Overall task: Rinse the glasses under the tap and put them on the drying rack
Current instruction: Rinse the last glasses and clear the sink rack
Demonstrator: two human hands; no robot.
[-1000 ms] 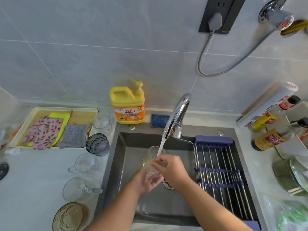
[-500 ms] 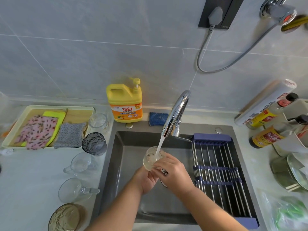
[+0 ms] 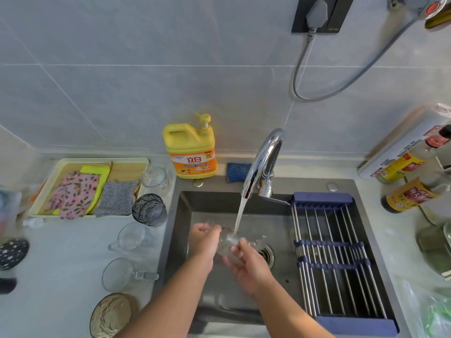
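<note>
Head view:

- Glass (image 3: 240, 241): clear, tilted on its side over the sink (image 3: 181, 215), directly under the stream of water (image 3: 240, 213) running from the tap (image 3: 264, 159). It is blurred, and which end is the rim cannot be told.
- Left hand (image 3: 203, 240): fingers curled round the left end of the glass, gripping it.
- Right hand (image 3: 249, 267): fingers lie against the near side of the glass. Whether they close round it cannot be told.
- Drying rack (image 3: 336, 252): spans the right part of the sink, just beside the hands, and carries no glass.
- Worktop (image 3: 61, 264), left of the sink: a dark glass (image 3: 149, 209), two clear mugs (image 3: 131, 236) (image 3: 122, 274) and a small clear glass (image 3: 153, 178).
- Detergent bottle (image 3: 190, 152): upright behind the sink, against the wall.
</note>
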